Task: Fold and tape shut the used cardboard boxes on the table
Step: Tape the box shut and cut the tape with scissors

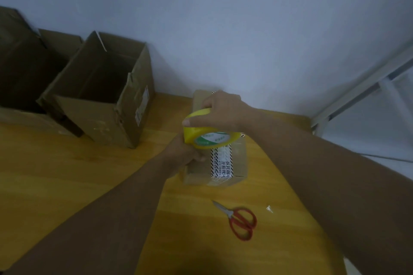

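Step in hand: we judge that we are laying a fresh strip from the yellow tape roll point(207, 138) along the top of the small cardboard box point(237, 163), whose flaps are already folded down
Right hand: our right hand point(223, 111) grips the roll from above, fingers curled over its far rim and the thumb pressed on its outer face
Left hand: our left hand point(183, 156) is curled against the box's left side just under the roll and holds the box there; whether it also pins the tape's loose end we cannot tell
Box and hands: the box lies on the tabletop point(67, 174) directly beneath both hands, the roll touching or just above its top, over the old striped printed tape along the seam
Doing it well: we should keep the left hand pressing so the box does not slide, draw the roll straight along the seam with the strip taut, and carry it past the box's edge before cutting
Cutting: the red-handled scissors point(241, 221) lie on the near side of the box, near it, within easy reach of the right hand
Risk: a slack strip may wrinkle or stick to itself
Left to do: the open cardboard box point(105, 96) stands well to the left of the small box, flaps up, with another open carton point(22, 62) farther left
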